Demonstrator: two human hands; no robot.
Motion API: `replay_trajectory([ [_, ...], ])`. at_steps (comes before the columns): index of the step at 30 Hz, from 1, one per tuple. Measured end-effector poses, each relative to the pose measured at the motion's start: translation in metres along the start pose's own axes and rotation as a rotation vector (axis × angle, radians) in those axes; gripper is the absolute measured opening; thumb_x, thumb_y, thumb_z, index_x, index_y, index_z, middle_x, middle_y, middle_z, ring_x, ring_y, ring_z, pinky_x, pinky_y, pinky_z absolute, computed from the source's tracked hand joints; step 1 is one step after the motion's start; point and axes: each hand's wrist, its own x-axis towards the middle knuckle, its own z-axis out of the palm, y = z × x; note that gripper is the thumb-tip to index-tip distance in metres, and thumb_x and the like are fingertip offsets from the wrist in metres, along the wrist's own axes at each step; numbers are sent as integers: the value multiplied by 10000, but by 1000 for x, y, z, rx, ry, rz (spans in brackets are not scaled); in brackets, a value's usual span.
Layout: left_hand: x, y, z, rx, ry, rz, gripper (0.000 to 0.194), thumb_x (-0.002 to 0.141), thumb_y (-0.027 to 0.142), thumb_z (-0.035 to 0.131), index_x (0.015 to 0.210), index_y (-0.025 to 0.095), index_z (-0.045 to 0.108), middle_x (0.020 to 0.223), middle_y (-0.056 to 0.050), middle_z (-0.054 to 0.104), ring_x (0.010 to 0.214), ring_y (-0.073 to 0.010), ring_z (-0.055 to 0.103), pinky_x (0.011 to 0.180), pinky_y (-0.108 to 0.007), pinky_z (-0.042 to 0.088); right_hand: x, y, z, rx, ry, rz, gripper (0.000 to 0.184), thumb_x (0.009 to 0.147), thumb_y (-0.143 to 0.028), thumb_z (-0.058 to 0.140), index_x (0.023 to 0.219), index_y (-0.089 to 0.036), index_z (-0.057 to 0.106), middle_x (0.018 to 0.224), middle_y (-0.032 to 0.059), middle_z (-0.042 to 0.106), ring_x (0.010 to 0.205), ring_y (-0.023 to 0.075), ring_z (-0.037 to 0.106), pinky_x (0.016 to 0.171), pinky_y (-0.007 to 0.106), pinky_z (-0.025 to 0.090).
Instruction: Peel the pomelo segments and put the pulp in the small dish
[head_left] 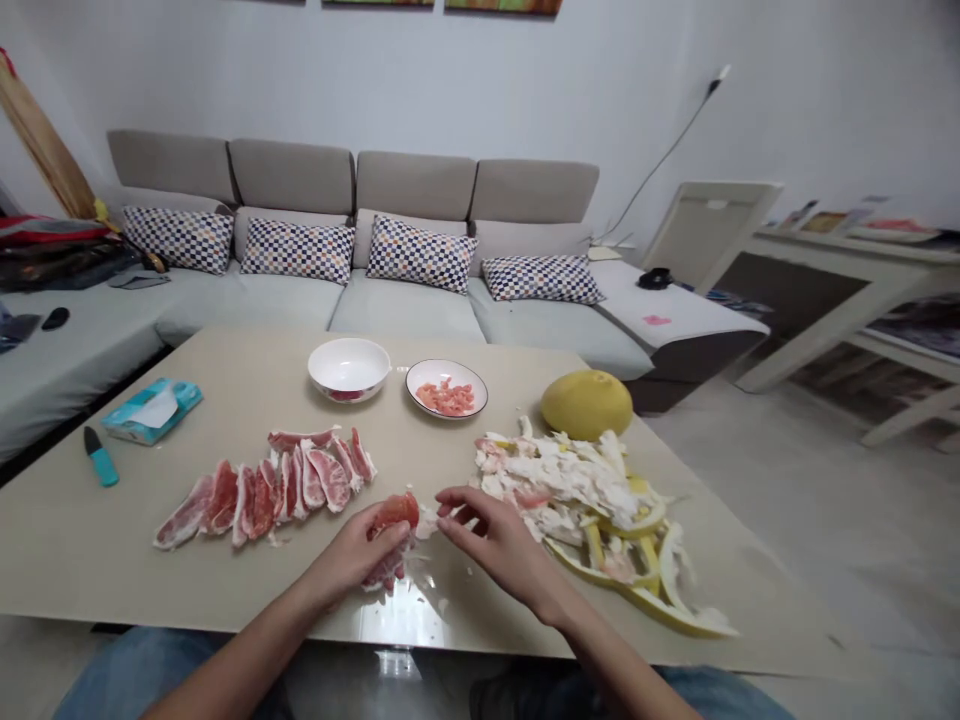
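Observation:
My left hand [356,550] is closed around a red pomelo segment [400,510], part of which shows above the thumb. More pinkish flesh with white membrane [388,572] shows just below that hand. To the right, my right hand [499,535] hovers with its fingers bent and apart, nothing visible between them. A scrap of white membrane [426,522] lies between the hands. On the left, several pomelo segments [262,495] rest in a row, still partly covered in white skin. A plate [474,408] beyond the hands carries small pieces of peeled flesh.
A white bowl [349,362] stands left of the plate. At right, a whole yellow pomelo [587,403] sits behind a heap of peel and pith [577,490]. A tissue pack [154,410] and a knife with a teal part [101,460] lie far left. Behind the table [247,380] is a sofa [405,305].

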Motion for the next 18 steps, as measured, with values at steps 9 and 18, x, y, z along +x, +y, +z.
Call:
replay_trajectory([
  [9,-4,16,-5,330,-49,120,255,816,337,606,934,130,696,806,-42,651,721,-149,557,623,-227,431,23,-21,8,63,-174,-118,145,830,-317,664,931,-223,709,904,28,671,809,148,620,659,234,467],
  [18,-6,15,-18,373,-29,72,252,806,346,600,900,137,707,712,0,605,630,-120,504,564,-209,380,31,-15,23,238,-205,7,184,831,-341,662,886,-188,749,832,52,647,725,151,617,644,257,471],
])
